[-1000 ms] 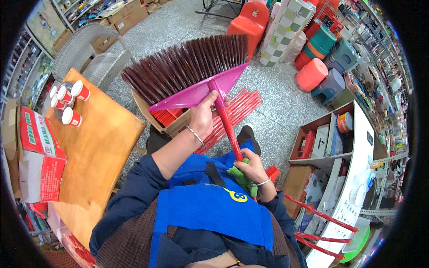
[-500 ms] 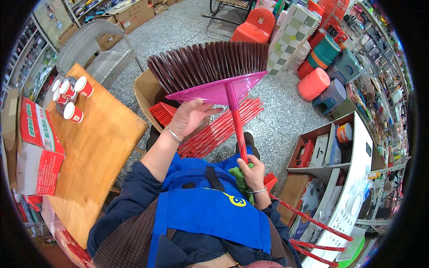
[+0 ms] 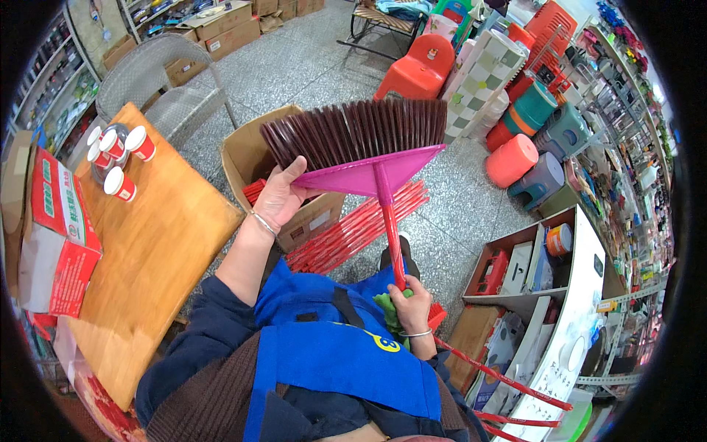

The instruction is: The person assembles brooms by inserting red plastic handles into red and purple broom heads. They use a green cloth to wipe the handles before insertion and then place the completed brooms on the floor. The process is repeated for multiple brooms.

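Head view, broom (image 3: 366, 151): held up in front of the person, above a grey speckled floor, head uppermost and handle running down toward the lap.
Head view, broom head: magenta plastic block, wide at the top and tapering to the socket; dense row of dark reddish-brown bristles fanned along the upper edge, tips even.
Head view, handle: thin red stick, straight, seated in the centre of the block.
Head view, left hand (image 3: 281, 197): open, fingers spread, palm laid against the left end of the block and bristles; it touches but does not close round them.
Head view, right hand (image 3: 411, 303): closed in a fist round the lower part of the handle, with a green cloth (image 3: 388, 313) pressed beside it.
Head view, cardboard box (image 3: 254, 158): open, directly behind the broom head, just beside the left hand.
Head view, red sticks (image 3: 353, 232): a bundle lying on the floor under the broom.
Head view, wooden table (image 3: 155, 250): to the person's left, bearing red-and-white cups (image 3: 118, 151).
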Demonstrator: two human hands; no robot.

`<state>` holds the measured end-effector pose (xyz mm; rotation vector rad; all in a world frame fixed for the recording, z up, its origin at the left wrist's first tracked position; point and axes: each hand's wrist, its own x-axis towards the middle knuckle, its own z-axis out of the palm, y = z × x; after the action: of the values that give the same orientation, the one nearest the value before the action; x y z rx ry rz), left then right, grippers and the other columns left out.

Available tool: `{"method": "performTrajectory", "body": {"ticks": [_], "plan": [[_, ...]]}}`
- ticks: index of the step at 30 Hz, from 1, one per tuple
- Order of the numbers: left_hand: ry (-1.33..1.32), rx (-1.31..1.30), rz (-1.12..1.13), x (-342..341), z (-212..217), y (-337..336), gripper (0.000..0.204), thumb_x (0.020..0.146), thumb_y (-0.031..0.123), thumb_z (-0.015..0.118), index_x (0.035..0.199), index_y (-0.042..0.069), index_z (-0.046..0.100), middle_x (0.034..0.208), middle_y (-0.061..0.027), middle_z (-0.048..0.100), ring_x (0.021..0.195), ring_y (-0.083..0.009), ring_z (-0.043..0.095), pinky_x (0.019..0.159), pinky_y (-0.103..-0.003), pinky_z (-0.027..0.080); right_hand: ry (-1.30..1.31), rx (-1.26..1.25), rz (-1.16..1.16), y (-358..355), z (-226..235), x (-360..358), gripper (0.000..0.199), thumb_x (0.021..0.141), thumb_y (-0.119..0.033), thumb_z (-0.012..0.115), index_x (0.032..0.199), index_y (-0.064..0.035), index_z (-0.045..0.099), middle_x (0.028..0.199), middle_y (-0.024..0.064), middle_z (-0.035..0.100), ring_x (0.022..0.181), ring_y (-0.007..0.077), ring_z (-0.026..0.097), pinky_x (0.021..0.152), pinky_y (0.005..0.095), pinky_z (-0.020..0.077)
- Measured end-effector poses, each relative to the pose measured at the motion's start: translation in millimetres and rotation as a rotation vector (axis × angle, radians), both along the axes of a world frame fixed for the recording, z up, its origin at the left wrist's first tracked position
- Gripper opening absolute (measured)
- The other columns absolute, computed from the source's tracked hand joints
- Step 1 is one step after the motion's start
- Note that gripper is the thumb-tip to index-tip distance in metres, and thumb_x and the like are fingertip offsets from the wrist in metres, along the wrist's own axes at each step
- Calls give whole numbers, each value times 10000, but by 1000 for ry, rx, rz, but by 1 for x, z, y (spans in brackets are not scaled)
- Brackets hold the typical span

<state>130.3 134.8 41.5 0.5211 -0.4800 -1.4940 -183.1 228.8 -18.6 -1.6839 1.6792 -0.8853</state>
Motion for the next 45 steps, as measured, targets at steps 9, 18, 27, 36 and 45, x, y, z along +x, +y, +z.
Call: {"method": "performTrajectory", "body": {"ticks": [9,18,27,36,45], "plan": [[-95,113,-27,-15,6,-3,222,862,81,552,1026,-68,560,1007,-167,619,954,-279,611,901,-455,479,181,-27,40,6,-2,-2,282,748,-237,655,972,-73,603,728,192,621,685,383,611,604,440,478],[-208,100,73,-44,27,5,201,809,18,554,992,-64,558,917,-141,629,824,-250,643,771,-432,544,249,-31,-23,4,-17,11,313,752,-212,643,1024,-73,573,742,214,616,715,406,608,631,463,478],[-245,52,38,-50,39,19,221,855,57,526,1050,-41,561,977,-139,635,914,-249,630,833,-426,524,301,19,-30,-15,-14,17,223,790,-216,606,871,-23,533,745,239,595,730,430,580,643,503,446],[-298,96,41,-48,43,27,169,866,110,562,981,-12,588,956,-126,644,879,-248,640,763,-410,564,304,3,50,-11,-18,25,277,786,-276,636,897,-48,524,715,205,602,698,399,596,612,483,459],[-284,201,-9,-51,17,18,185,864,142,529,944,-10,599,949,-148,645,928,-275,621,864,-461,499,300,19,-96,-1,-26,23,328,818,-433,597,876,-111,575,689,191,612,673,395,602,584,491,455]]}}
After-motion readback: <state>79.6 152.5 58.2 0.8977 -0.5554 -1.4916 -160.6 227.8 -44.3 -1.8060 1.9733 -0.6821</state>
